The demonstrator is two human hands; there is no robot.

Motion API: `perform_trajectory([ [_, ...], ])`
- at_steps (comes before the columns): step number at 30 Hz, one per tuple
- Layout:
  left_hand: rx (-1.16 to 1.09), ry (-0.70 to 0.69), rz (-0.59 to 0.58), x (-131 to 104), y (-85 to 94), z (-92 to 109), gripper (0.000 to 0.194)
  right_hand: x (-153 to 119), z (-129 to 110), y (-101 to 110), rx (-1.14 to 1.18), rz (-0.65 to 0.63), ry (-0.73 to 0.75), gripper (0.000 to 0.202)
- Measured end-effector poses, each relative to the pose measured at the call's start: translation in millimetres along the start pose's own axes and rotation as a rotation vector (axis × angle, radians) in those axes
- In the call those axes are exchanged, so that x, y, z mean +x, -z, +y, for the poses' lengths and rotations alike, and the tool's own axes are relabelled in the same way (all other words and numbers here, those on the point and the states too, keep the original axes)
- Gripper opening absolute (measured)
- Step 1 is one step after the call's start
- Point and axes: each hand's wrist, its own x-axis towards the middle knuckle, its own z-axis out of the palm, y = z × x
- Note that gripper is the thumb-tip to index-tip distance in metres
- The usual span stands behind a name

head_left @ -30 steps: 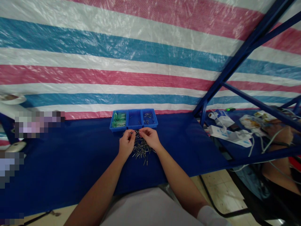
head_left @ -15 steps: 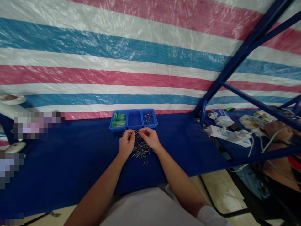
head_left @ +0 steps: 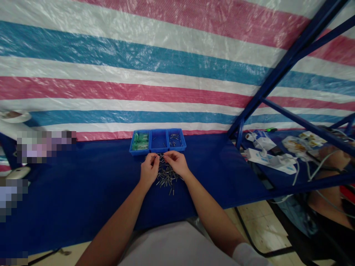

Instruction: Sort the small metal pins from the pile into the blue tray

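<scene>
My left hand (head_left: 149, 169) and my right hand (head_left: 178, 163) meet above a loose pile of thin metal rods (head_left: 167, 178), fingertips pinched. Between them runs a slim metal rod (head_left: 161, 155), gripped at both ends; its exact kind is too small to make out. Just beyond my fingers stands a blue three-part tray (head_left: 139, 152). Its left compartment holds green pieces (head_left: 141, 140), perhaps in clear plastic. A few small dark bits lie in the middle one, and several metal rods (head_left: 174, 138) are in the right one.
The blue tabletop (head_left: 97, 184) ends at a striped plastic sheet (head_left: 166, 88). To the right rise blue frame bars (head_left: 266, 81). Past them are a white power strip (head_left: 270, 161), cables, bagged items and another person's arm (head_left: 330, 159). Objects at far left are pixelated.
My hands stay almost still, keeping the rod pinched over the pile. On the far right, the other person's arm has shifted slightly.
</scene>
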Motion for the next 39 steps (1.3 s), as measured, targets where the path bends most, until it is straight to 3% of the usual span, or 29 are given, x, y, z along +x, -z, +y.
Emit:
perform_trajectory([
  [39,0.025,-0.023,-0.04,-0.2,3.1,4.1,0.031,-0.2,-1.0,-0.1,-0.053,0.003,-0.001,0.02],
])
